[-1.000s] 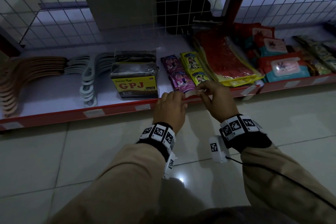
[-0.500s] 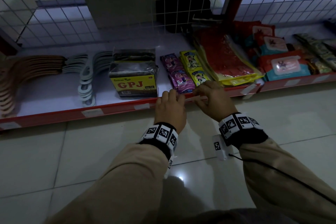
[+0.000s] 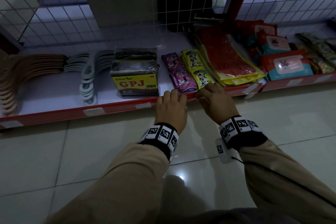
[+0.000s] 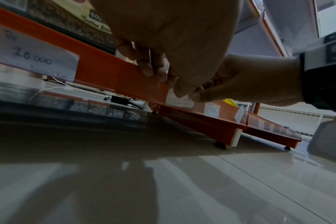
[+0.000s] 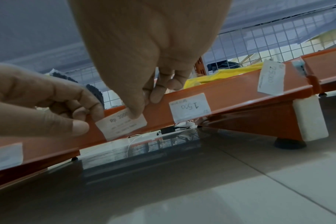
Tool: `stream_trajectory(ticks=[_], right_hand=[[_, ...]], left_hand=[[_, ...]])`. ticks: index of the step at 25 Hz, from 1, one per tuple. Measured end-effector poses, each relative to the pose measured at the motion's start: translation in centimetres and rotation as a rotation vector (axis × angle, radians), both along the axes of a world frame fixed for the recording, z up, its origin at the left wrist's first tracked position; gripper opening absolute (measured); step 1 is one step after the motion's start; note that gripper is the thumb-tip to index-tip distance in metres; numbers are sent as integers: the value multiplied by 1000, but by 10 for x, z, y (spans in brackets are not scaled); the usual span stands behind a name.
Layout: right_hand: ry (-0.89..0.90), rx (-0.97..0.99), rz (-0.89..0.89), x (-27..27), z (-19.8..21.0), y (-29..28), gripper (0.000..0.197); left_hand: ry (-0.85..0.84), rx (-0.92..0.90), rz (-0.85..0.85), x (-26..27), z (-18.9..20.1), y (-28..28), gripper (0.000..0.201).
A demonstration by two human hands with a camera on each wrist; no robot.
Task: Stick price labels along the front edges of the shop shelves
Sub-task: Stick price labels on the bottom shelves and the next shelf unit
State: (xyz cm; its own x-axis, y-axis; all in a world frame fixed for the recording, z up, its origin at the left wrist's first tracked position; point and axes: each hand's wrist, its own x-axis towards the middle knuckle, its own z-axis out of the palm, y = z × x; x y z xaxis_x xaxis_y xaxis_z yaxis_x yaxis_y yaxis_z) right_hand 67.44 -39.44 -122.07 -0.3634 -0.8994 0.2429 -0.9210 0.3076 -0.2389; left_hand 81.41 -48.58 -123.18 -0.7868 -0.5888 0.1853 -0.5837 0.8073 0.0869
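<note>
A white price label (image 5: 121, 125) marked "Rp 3000" lies on the front face of the red shelf edge (image 3: 118, 108), below the purple sachets. My right hand (image 3: 209, 96) pinches it there, with the thumb (image 5: 133, 111) on its upper right corner and the fingers over the top of the edge. My left hand (image 3: 172, 100) grips the shelf edge (image 5: 48, 145) at the label's left end. Its fingers (image 5: 94, 109) hook over the top and its thumb (image 5: 77, 127) is at the front. In the left wrist view both thumbs meet above the label (image 4: 179, 102). The head view hides the label behind my hands.
Other labels sit along the edge: "10.000" (image 4: 34, 56), "1500" (image 5: 190, 107) and a tilted "25000" (image 5: 271, 78). The shelf holds hangers (image 3: 87, 82), a GPJ coffee pack (image 3: 135, 82), sachets (image 3: 182, 74), red and yellow packets (image 3: 227, 60) and wipes (image 3: 287, 65). Tiled floor (image 3: 81, 151) lies below.
A second ago both hands held the label just above the shelf edge. They have come down, and the label now lies against the front face under my right thumb.
</note>
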Motion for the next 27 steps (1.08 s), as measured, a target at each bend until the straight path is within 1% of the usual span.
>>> stream_trajectory(ticks=[4,6,9,13,16,19,22,25,27], right_hand=[[17,29,-12,1,0,1,12],[21,-2,-18,2,-1,4,13],[30,-46,-63,-1,-3,12,21],[89,-94,-128,-13,-6,24,20],[89,-132,-162,-19,-9,30,21],[50,-165,-191,-23,-9,31,22],[67,-202,-188,-24,-9,32,19],[110,-208,-168,-25,-10,35,18],[132,-206,-160,-26,-10,35,15]], left_hand=[[7,-7,6,1,-1,2,27],[19,4,14,1,0,1,28],[4,28,-3,2,0,-1,29],[-4,48,-17,5,3,-2,34],[-7,44,-19,7,6,2,40],[-7,66,-10,12,3,12,55],[-41,68,-97,6,1,20,62],[-53,34,-250,-13,5,23,59],[-64,29,-298,-25,7,25,58]])
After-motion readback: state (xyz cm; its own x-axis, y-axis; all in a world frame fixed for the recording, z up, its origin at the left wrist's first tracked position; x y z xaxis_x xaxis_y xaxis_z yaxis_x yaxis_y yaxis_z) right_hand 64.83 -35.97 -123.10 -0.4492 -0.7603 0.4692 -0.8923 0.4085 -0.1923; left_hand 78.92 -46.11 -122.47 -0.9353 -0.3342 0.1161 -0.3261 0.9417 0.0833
